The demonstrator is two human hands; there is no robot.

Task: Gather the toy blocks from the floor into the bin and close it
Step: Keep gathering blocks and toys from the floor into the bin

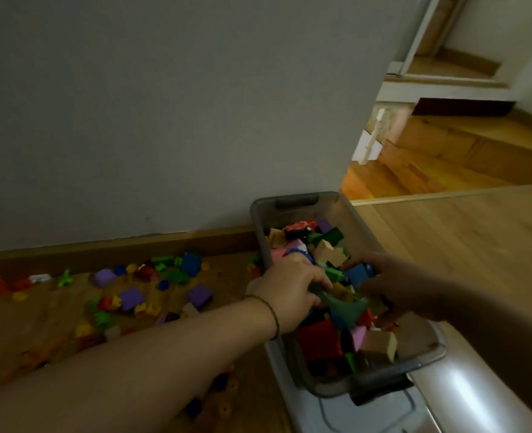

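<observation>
The grey see-through bin point(293, 203) stands by the wall, heaped with coloured toy blocks point(321, 339). Both my hands are over its middle. My left hand point(289, 289) reaches in from the left, its fingers curled round a dark green piece point(344, 306). My right hand point(396, 284) comes in from the right, blurred and in shadow, with its fingers curled at a blue block point(358, 273). Many more loose blocks point(130, 300) lie scattered on the wooden floor to the left of the bin, among them purple point(199, 295), blue point(191, 262) and green ones.
Under the bin's near end lies a pale flat lid point(336, 414). A grey wall with a wooden skirting board point(117, 248) runs behind the blocks. To the right, a wood floor point(461, 245) leads to a doorway and a lower room.
</observation>
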